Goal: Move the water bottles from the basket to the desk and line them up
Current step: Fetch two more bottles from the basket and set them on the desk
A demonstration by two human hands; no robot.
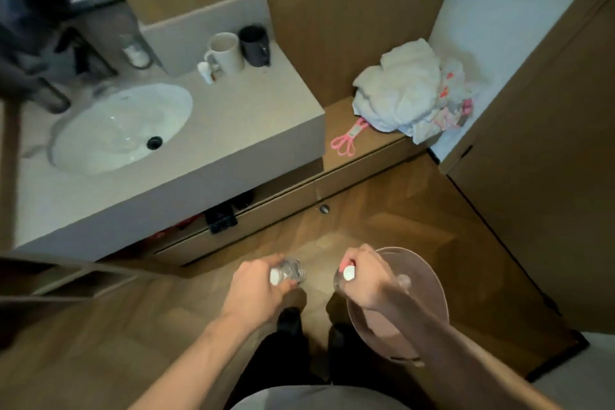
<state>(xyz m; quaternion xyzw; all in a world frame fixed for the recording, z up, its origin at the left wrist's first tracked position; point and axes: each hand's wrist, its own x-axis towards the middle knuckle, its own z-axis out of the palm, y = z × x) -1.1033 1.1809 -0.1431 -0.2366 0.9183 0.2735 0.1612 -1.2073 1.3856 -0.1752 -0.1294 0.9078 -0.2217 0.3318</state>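
Observation:
My left hand (254, 286) grips a clear water bottle (293, 271) with a white cap near its neck, held over the wooden floor. In my right hand (366, 276) is a second clear water bottle (348, 274), also white-capped, at the left rim of a translucent pinkish basket (429, 280) that stands on the floor at my right foot. My right forearm crosses over the basket and hides much of its inside. The grey counter (233, 143) with a white sink lies ahead to the left.
On the counter stand a white mug (226, 51), a dark mug (254, 45) and a small white bottle (205, 72). A low wooden ledge (366, 143) carries crumpled white cloth (402, 90) and a pink clip (347, 140). A wooden door (539, 143) is at the right.

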